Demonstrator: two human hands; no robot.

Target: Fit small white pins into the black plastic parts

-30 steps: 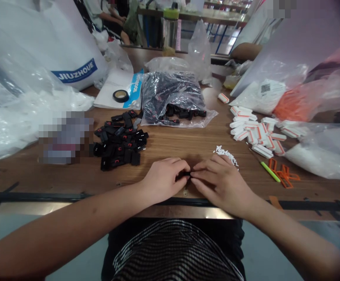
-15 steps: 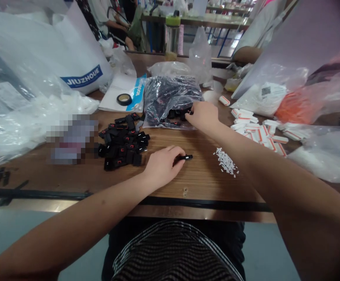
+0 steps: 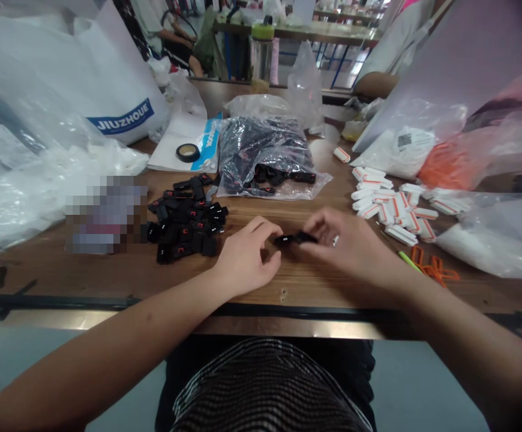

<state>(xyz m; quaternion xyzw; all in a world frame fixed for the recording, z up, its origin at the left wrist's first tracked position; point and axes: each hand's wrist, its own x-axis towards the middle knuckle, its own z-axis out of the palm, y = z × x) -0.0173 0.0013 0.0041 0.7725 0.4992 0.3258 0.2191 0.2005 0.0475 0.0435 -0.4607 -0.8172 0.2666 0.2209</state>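
My left hand (image 3: 247, 255) rests over the table with thumb and forefinger parted. Just off its fingertips lies a small black plastic piece (image 3: 283, 240) with white dots on its end. My right hand (image 3: 344, 243), slightly blurred, pinches another black plastic piece (image 3: 305, 237) right beside the first; whether the two touch I cannot tell. A heap of similar black pieces (image 3: 189, 222), some with red marks, lies left of my left hand. Farther back, a clear plastic bag (image 3: 265, 144) of black pieces lies with its mouth towards me. My right hand mostly covers the tiny white bits (image 3: 335, 240).
White pieces with orange stripes (image 3: 393, 204) lie at right, near orange frames (image 3: 436, 268) and a green stick (image 3: 408, 261). Black tape (image 3: 188, 153) sits on a booklet (image 3: 166, 144). Large plastic bags (image 3: 108, 72) stand at left. A bottle (image 3: 261, 57) stands behind.
My right hand has come from the bag's mouth towards me, bringing a black plastic piece beside my left hand. My left thumb and forefinger have parted from the piece they held.
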